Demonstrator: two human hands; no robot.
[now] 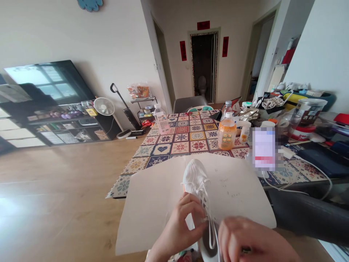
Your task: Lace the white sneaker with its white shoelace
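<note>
A white lace-up sneaker (194, 174) lies on a large white paper sheet (147, 203), its toe pointing away from me and its opening toward me. Loose white shoelace (211, 233) loops hang over the tongue and the opening. My left hand (185, 222) is at the left side of the shoe, thumb and forefinger pinched on the lace by the eyelets. To the right of the opening, my right hand (240, 238) is curled closed and slightly blurred. What its fingers hold is hidden.
Beyond the paper is a patterned tablecloth (180, 138) with an orange drink bottle (227, 134) and a clear bottle (161, 120). A blurred-out phone (264, 149) stands at the right, its white cable (286, 189) trailing nearby. Clutter and a large jar (307, 118) crowd the right side.
</note>
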